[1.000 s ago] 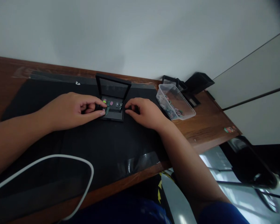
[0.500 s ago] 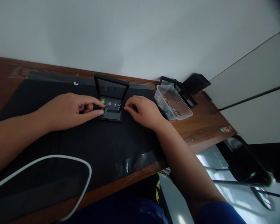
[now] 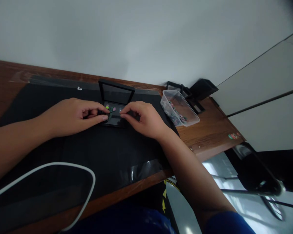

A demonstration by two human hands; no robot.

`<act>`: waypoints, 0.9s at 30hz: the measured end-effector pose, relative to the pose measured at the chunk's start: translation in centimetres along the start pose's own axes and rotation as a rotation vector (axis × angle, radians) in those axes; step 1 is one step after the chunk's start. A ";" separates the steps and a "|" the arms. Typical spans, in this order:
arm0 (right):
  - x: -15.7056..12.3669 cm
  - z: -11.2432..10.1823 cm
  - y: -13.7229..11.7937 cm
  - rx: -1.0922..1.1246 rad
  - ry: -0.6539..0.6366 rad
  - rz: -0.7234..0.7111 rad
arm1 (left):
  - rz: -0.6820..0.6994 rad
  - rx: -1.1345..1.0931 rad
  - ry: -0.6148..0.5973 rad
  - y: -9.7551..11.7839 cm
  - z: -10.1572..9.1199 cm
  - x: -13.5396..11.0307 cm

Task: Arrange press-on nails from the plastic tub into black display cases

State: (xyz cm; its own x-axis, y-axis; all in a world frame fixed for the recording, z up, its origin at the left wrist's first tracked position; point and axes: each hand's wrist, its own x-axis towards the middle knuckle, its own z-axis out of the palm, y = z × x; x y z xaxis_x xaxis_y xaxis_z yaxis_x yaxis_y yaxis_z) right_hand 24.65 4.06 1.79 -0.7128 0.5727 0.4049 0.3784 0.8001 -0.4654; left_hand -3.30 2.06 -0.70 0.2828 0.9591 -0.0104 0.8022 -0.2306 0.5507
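The black display case (image 3: 115, 122) lay open on the dark mat (image 3: 107, 152), toward nine o'clock from the view's centre, its lid (image 3: 117, 94) raised at twelve. The left hand (image 3: 72, 117) was at the case's nine o'clock edge, the right hand (image 3: 148, 119) over its three o'clock side; in both, thumb and forefinger stood narrow, but in such dim light I could not tell whether they held anything. The small trinkets (image 3: 114, 109) sat close together, so a careless fingertip could push one askew, and a knuckle touching the lid could tip it down.
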 end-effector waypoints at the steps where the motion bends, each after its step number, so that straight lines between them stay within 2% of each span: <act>1: 0.0 0.0 0.1 -0.012 -0.006 -0.015 | -0.002 0.000 0.000 0.0 0.0 0.0; 12: 0.5 1.2 -1.4 -0.174 -0.194 0.003 | 0.066 -0.040 0.038 -0.5 0.1 0.0; 16: 0.7 0.8 -1.3 -0.174 -0.227 0.032 | 0.045 -0.028 0.017 -0.4 0.1 0.0; 23: 0.4 -0.4 -1.1 -0.074 -0.159 0.088 | 0.041 0.046 -0.030 0.1 -0.1 -0.2; 27: 0.6 0.2 -0.8 -0.023 -0.211 0.074 | 0.033 0.046 -0.020 0.3 -0.1 -0.1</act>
State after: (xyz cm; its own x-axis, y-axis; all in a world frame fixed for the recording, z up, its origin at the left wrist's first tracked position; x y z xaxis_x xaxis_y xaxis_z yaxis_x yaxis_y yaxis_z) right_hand 23.84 3.68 2.27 -0.7894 0.5818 0.1959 0.4459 0.7626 -0.4686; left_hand -3.12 1.94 -0.46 0.3195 0.9475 -0.0093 0.8156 -0.2700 0.5118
